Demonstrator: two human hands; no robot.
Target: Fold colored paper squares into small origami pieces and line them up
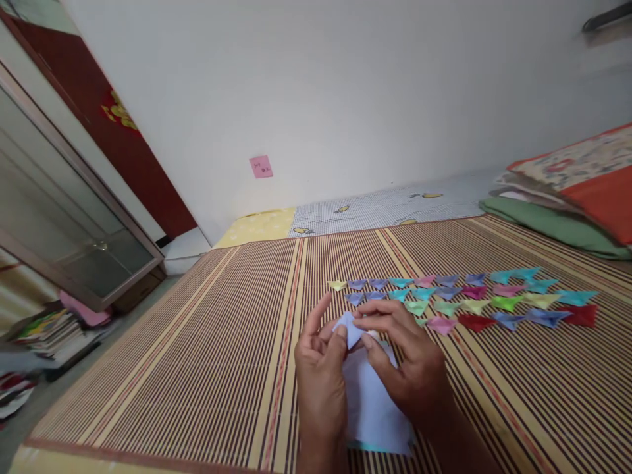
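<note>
A small folded piece of pale lavender paper (351, 330) is held up between my two hands. My left hand (322, 368) pinches it from the left, thumb in front, with the index finger raised away from it. From the right, the fingertips and thumb of my right hand (402, 352) close on its other edge. Beneath my hands lies a stack of paper sheets (378, 411), lavender on top with a turquoise edge showing below. Beyond my right hand, several folded paper pieces (474, 291) in many colours sit in rows on the striped mat (237, 336).
Folded bedding (557, 227) lies at the far right of the bed, against the white wall (375, 92). A pink note (261, 166) is stuck on that wall. To the left stand a glass-panelled door (74, 197) and, low on the floor, a pile of books (49, 332).
</note>
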